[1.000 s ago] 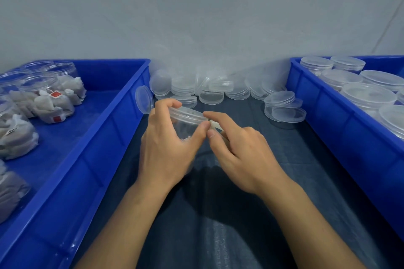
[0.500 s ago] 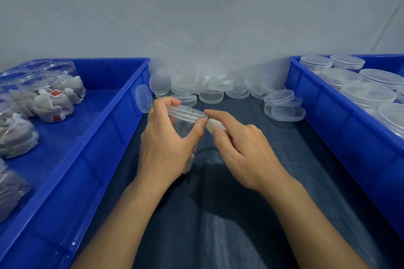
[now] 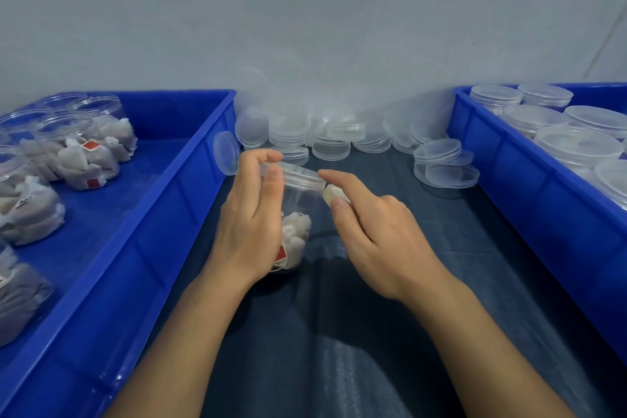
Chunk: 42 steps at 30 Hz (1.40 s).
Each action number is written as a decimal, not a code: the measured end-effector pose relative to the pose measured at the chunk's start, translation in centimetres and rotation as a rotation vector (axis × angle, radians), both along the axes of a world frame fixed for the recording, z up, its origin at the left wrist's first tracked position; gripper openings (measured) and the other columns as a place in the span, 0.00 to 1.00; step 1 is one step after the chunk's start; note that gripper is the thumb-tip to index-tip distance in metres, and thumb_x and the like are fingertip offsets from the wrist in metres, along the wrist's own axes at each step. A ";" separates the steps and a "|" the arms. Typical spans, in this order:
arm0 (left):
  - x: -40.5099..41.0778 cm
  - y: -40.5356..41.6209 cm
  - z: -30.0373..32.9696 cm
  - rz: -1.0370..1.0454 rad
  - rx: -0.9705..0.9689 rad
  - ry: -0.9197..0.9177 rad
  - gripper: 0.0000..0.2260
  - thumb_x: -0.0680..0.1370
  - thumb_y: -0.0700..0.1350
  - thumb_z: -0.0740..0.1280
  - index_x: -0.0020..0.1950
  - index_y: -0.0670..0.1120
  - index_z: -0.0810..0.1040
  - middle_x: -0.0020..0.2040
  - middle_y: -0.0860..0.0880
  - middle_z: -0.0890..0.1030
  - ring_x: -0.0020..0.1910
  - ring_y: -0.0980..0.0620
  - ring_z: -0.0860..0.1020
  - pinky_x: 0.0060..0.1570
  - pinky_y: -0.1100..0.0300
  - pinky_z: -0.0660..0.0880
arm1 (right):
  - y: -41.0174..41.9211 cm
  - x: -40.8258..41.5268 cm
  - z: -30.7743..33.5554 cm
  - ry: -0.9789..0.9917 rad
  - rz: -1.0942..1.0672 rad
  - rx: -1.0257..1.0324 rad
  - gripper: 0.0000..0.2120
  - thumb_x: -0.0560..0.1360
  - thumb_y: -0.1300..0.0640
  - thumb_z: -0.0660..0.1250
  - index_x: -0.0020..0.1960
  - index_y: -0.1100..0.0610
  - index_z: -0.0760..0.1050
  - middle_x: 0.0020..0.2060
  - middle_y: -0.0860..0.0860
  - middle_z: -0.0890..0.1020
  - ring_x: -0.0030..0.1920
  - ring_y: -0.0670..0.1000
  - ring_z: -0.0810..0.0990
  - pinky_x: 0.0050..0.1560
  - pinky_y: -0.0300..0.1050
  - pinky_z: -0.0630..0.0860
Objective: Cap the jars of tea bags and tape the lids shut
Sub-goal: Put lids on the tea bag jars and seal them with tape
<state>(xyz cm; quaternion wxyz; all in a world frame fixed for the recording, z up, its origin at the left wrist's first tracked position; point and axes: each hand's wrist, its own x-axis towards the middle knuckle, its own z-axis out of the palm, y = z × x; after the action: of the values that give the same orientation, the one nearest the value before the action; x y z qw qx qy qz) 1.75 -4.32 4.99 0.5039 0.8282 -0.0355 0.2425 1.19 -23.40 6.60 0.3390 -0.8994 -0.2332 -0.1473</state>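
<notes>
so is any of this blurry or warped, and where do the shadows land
Head view: the left hand has motion-smeared fingertips on the clear plastic jar of tea bags, while the right hand looks sharper; the wide lens bows the blue plastic crate edges outward; soft shadows of the hands fall on the dark cloth toward the camera.
</notes>
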 end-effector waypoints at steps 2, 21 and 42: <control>0.0 -0.1 0.0 -0.001 0.011 -0.002 0.21 0.81 0.73 0.51 0.65 0.64 0.68 0.61 0.59 0.79 0.58 0.59 0.78 0.57 0.51 0.76 | -0.1 0.1 -0.1 -0.011 0.005 -0.004 0.18 0.86 0.48 0.52 0.74 0.42 0.68 0.27 0.40 0.74 0.32 0.53 0.73 0.43 0.58 0.75; 0.1 -1.0 -0.3 0.143 0.133 -0.043 0.32 0.70 0.74 0.69 0.68 0.61 0.67 0.58 0.60 0.78 0.56 0.61 0.78 0.48 0.68 0.71 | -0.3 0.0 0.4 -0.049 -0.024 -0.082 0.23 0.82 0.41 0.45 0.72 0.41 0.66 0.27 0.45 0.75 0.31 0.54 0.75 0.41 0.57 0.75; -1.1 -2.6 0.6 0.242 0.297 -0.028 0.41 0.75 0.74 0.60 0.82 0.53 0.60 0.75 0.51 0.71 0.72 0.51 0.71 0.63 0.56 0.68 | 0.1 -0.1 0.4 -0.019 0.000 0.008 0.17 0.84 0.45 0.49 0.68 0.41 0.69 0.29 0.35 0.75 0.31 0.51 0.72 0.42 0.57 0.74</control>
<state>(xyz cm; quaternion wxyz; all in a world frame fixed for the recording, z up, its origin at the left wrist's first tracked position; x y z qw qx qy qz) 0.69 -6.94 5.60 0.3428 0.8883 0.0218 0.3047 1.05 -23.25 6.96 0.3403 -0.8967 -0.2357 -0.1570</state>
